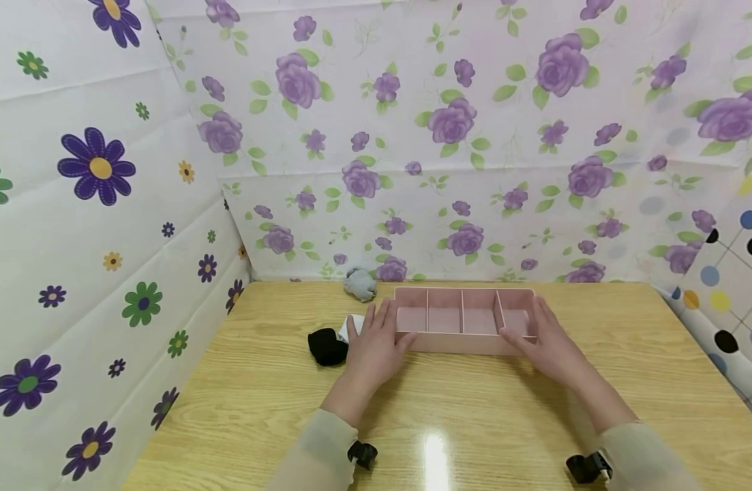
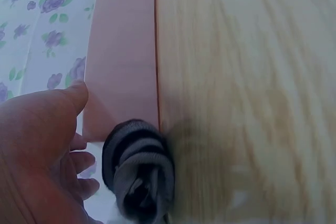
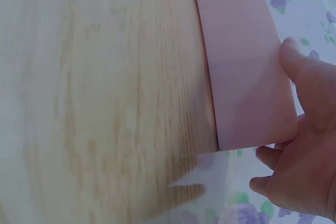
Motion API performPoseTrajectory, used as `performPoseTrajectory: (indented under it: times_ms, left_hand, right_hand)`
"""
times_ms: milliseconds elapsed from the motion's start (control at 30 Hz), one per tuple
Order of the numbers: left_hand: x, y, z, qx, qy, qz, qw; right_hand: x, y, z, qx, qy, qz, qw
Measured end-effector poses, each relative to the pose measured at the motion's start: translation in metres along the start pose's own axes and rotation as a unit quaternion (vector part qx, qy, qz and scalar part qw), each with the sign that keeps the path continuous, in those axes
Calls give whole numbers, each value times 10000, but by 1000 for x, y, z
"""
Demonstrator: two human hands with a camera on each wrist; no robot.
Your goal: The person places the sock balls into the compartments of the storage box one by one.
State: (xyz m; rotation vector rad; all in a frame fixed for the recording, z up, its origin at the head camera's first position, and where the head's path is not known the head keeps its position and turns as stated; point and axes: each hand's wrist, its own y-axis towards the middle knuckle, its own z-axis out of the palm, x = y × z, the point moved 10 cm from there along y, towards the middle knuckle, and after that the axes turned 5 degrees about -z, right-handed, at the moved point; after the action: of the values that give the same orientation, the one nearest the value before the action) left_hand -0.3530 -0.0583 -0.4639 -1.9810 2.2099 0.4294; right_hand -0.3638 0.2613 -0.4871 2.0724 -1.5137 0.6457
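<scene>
A long pink organizer box [image 1: 468,344] with several side-by-side compartments stands on the table, and no contents show in it. My left hand [image 1: 373,348] rests at its left end, thumb at the front rim and fingers spread along the side. At the right end, my right hand [image 1: 550,344] touches the corner, with the thumb [image 3: 294,59] on the front rim and the other fingers beside the end wall. Left of the box lies a black rolled bundle [image 1: 328,346]. A white cloth piece [image 1: 351,329] is partly hidden behind my left fingers.
A grey bundle [image 1: 360,284] sits at the table's back edge. In the left wrist view, a rolled sock [image 2: 139,166] with dark stripes shows near the box end. Flowered sheeting [image 1: 412,136] hangs behind the wooden table [image 1: 474,416] and along its sides.
</scene>
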Motion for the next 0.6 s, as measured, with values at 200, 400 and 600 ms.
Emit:
performPoseTrajectory:
  times_ms: [200,400,600]
  left_hand:
    - [13,-3,-8,20,152,85,9998]
    - [38,-7,-19,80,7,-11,10000]
    - [59,-9,-28,57,113,-67,9999]
  right_hand:
    - [0,-2,3,-20,174,36,9998]
    - [2,-1,5,-42,223,-17,9997]
    - [-3,-2,3,-79,193,66,9998]
